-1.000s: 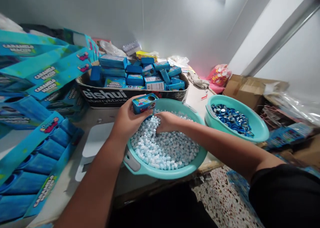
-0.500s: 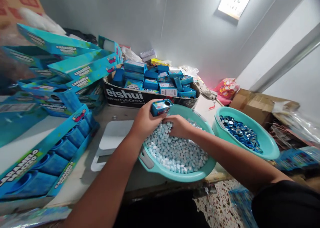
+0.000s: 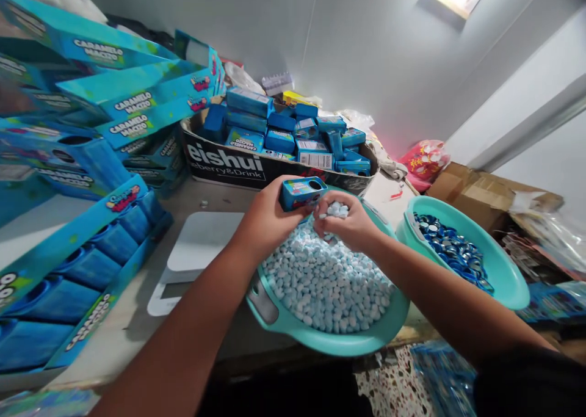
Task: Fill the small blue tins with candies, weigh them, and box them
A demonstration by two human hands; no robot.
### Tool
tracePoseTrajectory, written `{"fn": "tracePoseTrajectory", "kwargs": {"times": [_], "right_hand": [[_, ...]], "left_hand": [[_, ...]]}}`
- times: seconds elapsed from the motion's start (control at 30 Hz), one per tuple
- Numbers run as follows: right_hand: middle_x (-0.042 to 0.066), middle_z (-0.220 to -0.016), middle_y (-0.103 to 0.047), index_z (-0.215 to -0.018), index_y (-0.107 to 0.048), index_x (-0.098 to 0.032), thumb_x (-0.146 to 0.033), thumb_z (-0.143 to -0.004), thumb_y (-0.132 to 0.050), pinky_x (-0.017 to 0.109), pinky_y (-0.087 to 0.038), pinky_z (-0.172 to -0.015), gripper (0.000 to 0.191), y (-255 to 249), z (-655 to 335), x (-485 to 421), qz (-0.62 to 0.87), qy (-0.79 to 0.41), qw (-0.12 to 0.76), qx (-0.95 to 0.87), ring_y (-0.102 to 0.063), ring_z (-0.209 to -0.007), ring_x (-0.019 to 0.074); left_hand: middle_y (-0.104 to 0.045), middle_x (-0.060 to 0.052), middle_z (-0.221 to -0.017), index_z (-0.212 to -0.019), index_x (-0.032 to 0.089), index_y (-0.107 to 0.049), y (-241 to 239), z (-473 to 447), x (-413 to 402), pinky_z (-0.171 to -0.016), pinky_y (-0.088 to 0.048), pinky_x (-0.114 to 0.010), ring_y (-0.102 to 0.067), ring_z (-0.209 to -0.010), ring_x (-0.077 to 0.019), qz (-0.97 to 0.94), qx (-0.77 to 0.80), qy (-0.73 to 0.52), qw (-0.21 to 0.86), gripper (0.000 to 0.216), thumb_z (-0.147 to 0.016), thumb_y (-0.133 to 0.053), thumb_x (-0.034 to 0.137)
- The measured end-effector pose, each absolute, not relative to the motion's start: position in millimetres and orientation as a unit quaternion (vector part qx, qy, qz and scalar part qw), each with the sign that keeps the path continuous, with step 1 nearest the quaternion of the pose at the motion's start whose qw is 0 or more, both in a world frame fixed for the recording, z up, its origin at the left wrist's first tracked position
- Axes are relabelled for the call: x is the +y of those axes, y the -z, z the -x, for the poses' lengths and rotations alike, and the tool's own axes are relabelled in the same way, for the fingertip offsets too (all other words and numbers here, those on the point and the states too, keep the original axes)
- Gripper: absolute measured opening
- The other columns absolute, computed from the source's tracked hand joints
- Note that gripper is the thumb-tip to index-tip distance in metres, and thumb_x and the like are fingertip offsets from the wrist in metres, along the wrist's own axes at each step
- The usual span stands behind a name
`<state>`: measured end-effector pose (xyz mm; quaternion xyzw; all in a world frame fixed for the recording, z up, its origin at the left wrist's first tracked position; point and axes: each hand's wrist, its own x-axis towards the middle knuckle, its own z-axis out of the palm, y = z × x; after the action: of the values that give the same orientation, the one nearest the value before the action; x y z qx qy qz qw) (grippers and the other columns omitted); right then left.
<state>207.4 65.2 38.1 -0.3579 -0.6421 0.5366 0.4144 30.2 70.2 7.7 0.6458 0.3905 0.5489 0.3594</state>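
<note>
My left hand (image 3: pixel 274 215) is closed around a small blue tin (image 3: pixel 300 192) with a dark round hole in its top. It holds the tin over the far side of a turquoise basin (image 3: pixel 320 342). Pale blue and white candies (image 3: pixel 329 282) heap inside that basin. Just right of the tin, my right hand (image 3: pixel 345 221) is cupped around a scoop of the candies, some showing above the curled fingers.
A black carton (image 3: pixel 220 162) of blue tins stands behind the basin. At left are display boxes (image 3: pixel 98 264) with tins and a white kitchen scale (image 3: pixel 196 246). On the right, another turquoise basin (image 3: pixel 513 276) holds blue and silver caps (image 3: pixel 451 246). Brown cardboard (image 3: pixel 462 191) lies beyond.
My right hand has come up out of the heap with candies in it, close to the tin's top. My left hand still grips the tin. The whole view has shifted slightly.
</note>
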Motion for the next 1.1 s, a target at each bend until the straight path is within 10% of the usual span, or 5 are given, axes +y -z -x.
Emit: {"fn": "tracePoseTrajectory", "kwargs": {"times": [1.1], "right_hand": [[-0.007,-0.071,-0.04,-0.083,-0.033,-0.026,-0.032,-0.066,-0.07,0.02,-0.026,-0.041,0.042,-79,-193,104,0.296,-0.537,0.599,-0.515,-0.043,-0.055,0.0106]], "left_hand": [[-0.068,0.0,-0.124,-0.13,0.028,-0.058,-24,-35,52,-0.099,-0.049,-0.033,-0.064,-0.11,-0.0201,-0.723,0.434,-0.431,0.322,0.057,-0.076,-0.076,0.024]]}}
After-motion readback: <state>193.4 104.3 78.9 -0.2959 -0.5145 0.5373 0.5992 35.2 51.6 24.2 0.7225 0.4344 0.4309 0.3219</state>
